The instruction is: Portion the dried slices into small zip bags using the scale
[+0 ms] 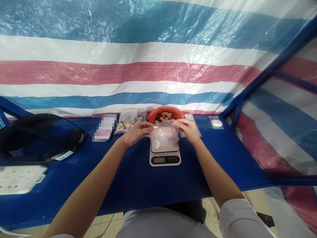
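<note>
Between my two hands a clear plastic bag (163, 134) is stretched above a white digital kitchen scale (165, 159). My left hand (138, 131) pinches the bag's left upper edge. At the opposite upper corner, my right hand (187, 129) pinches it too. The bag covers most of the scale's weighing plate; I see nothing inside it. Just behind stands a red plastic bag (155, 114), open at the top, with brown dried pieces (165, 116) in it. Left of that lies a clear bag of pale dried slices (127, 125).
A flat clear bag (196, 127) lies partly behind my right hand. Farther right is a white mouse-shaped object (216, 123) on clear plastic. On the left are a blurred-out phone (105, 128), a black headset (42, 132) and a white power strip (21, 178). Striped sheeting closes the back.
</note>
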`<state>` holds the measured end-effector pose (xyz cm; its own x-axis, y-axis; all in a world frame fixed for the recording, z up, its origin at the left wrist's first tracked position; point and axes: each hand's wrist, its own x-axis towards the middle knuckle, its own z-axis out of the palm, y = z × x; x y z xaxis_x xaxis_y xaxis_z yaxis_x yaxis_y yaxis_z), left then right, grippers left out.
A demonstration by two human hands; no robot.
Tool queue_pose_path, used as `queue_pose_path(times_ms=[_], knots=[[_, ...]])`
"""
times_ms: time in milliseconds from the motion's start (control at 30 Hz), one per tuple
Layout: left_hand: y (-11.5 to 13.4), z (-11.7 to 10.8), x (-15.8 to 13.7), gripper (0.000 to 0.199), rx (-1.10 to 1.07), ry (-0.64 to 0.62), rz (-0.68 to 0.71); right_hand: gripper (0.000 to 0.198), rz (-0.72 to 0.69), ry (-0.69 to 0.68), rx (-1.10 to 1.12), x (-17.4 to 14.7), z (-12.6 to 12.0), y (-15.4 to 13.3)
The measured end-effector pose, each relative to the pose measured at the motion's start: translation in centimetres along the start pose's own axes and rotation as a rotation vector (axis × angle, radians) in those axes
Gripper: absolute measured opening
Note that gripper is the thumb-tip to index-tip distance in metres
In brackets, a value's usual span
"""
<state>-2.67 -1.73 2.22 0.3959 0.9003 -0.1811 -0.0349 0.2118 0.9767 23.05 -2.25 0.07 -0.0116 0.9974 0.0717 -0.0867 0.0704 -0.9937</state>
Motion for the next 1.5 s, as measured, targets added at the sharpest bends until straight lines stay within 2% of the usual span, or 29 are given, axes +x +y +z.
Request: queue_pose_path(times_ms=[100, 200, 333, 467, 600, 700, 767, 867, 933, 1033, 1100, 1200, 1267, 1367, 1500], knots=[[1.2, -0.2, 0.0, 0.038, 0.195, 0.059, 0.061, 0.043, 0.042, -0.097, -0.003, 0.0, -0.5, -0.8], [2.5, -0.1, 0.2, 0.040, 0.353, 0.062, 0.102, 0.047, 0.050, -0.182, -0.051, 0.2, -0.2, -2.2], [3.2, 0.3, 0.4, 0.039, 0.436, 0.053, 0.130, 0.041, 0.003, -0.282, -0.187, 0.5, 1.0, -3.0], [2.3, 0.4, 0.1, 0.044, 0.344, 0.094, 0.146, 0.036, -0.012, -0.248, -0.202, 0.7, 1.6, -1.9], [0.6, 0.3, -0.8, 0.055, 0.144, 0.090, 0.057, 0.039, -0.020, -0.070, -0.100, 0.4, 1.6, -0.4], [-0.4, 0.4, -1.0, 0.050, 0.024, 0.121, 0.053, 0.040, -0.003, 0.012, -0.033, -0.3, 1.9, 0.2], [-0.7, 0.5, -0.9, 0.045, 0.003, 0.158, 0.099, 0.041, 0.040, -0.029, -0.023, -0.9, 2.0, 0.3], [-0.3, 0.2, -0.5, 0.043, 0.064, 0.178, 0.173, 0.042, 0.065, -0.160, -0.081, -1.5, 2.1, -0.2], [0.5, -0.4, -0.2, 0.042, 0.159, 0.150, 0.203, 0.042, 0.049, -0.204, -0.119, -1.5, 2.1, -0.7], [2.7, -1.4, 0.3, 0.041, 0.354, 0.077, 0.185, 0.043, 0.023, -0.180, -0.114, -0.7, 2.2, -1.8], [4.4, -1.7, 0.7, 0.037, 0.525, -0.015, 0.188, 0.043, 0.006, -0.162, -0.094, 0.2, 2.5, -2.5], [6.7, -1.3, 1.2, 0.029, 0.744, -0.145, 0.189, 0.042, -0.014, -0.227, -0.125, 1.8, 3.0, -3.4], [7.8, -0.8, 1.4, 0.025, 0.814, -0.186, 0.198, 0.038, -0.007, -0.311, -0.185, 2.6, 3.3, -3.9], [8.1, -0.5, 1.8, 0.022, 0.840, -0.188, 0.204, 0.030, 0.032, -0.429, -0.250, 3.2, 3.4, -4.4], [6.2, -0.8, 2.4, 0.026, 0.854, -0.171, 0.267, 0.021, 0.079, -0.501, -0.282, 3.3, 3.4, -4.0]])
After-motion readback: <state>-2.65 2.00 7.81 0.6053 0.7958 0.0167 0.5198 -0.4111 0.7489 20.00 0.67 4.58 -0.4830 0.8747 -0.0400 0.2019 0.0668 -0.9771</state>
